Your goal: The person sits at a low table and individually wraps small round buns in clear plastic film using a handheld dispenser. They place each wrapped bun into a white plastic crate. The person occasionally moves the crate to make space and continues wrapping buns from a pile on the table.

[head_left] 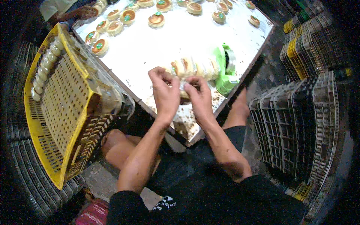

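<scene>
Near the table's front corner my left hand (165, 93) and my right hand (200, 96) are close together, fingers bent in a pinch. Between them is a bun in clear plastic (184, 95), mostly hidden by my fingers. Just beyond my fingertips lies a row of wrapped round buns (198, 68), tipped on their sides against one another. A green tape dispenser (224, 75) stands at the right end of that row, by the table edge. Which part of the plastic each hand grips is hard to make out.
More brown-topped wrapped buns (156, 20) lie scattered across the far side of the white table (138, 60). A yellow crate (71, 90) holding a row of buns stands at the left. Stacked crates (288, 123) are on the right. Another person's hand (85, 12) is at the far left.
</scene>
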Available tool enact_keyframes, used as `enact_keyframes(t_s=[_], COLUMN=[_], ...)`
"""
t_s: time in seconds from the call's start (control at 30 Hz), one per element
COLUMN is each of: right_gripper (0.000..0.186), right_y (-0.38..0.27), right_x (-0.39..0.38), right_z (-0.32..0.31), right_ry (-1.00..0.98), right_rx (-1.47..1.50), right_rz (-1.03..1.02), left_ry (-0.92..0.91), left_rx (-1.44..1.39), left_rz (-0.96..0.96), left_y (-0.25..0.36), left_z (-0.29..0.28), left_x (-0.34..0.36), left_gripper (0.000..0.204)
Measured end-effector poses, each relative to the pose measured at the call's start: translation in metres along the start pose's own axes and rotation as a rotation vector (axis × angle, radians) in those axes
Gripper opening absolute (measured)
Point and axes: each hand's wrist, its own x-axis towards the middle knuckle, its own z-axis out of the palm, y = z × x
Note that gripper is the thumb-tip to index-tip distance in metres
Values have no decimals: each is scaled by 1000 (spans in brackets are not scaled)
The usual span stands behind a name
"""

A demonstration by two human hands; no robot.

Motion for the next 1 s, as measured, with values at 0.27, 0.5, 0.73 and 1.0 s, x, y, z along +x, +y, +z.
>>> enact_keyframes(t_s=[0.27, 0.5, 0.73, 1.0], right_gripper=[31, 39, 55, 36], right_y=[-29, 10, 36, -83], right_x=[46, 189, 256, 96], right_z=[11, 51, 129, 81], right_ry=[-305, -282, -313, -476], right_rx=[364, -557, -1213, -252], right_rz=[265, -436, -548, -639], left_ry=[21, -35, 20, 246], left_rx=[-491, -94, -118, 241], left_rz=[-120, -342, -491, 12], left_y=[15, -36, -6, -22], left_z=[-31, -52, -53, -56], left_x=[37, 44, 50, 62], left_gripper=[56, 63, 93, 94])
